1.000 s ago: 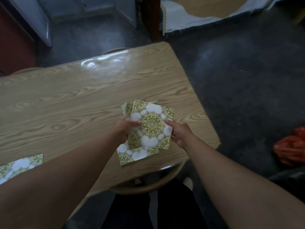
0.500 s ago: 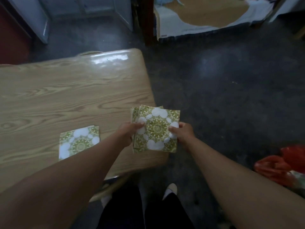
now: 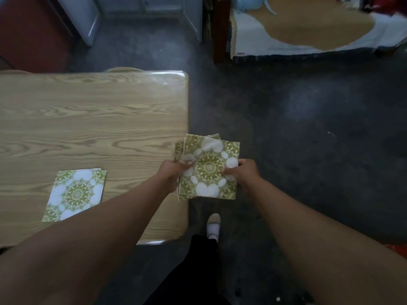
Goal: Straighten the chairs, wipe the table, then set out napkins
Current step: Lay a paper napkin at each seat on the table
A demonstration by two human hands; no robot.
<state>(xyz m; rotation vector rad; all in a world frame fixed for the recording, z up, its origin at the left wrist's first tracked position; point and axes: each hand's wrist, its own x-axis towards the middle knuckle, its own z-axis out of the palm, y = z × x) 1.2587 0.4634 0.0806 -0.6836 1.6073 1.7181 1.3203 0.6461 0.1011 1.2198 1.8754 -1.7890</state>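
Two pinching grips [image 3: 170,175] [image 3: 243,172] on napkin stack [image 3: 209,167].

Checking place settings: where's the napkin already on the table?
Head view: the laid napkin lies flat on the table toward its near edge, left of the held napkin stack.

- A dark grey floor [image 3: 308,128], mottled and dull like bare concrete, fills the right and the far middle, with a few pale specks on it.
- A light wood-grain desk [image 3: 88,117] takes up the left, with a pale glare at its far right corner.
- The curved top of a chair [image 3: 123,68] shows just past the desk's far edge.
- A red-brown surface [image 3: 28,29] stands far left, with pale grey-blue panels [image 3: 88,18] beside it.
- A dark wooden post [image 3: 219,29] rises at top centre.
- To its right lies a white cloth with a large tan patch [image 3: 308,25].
- The light is dim and soft.
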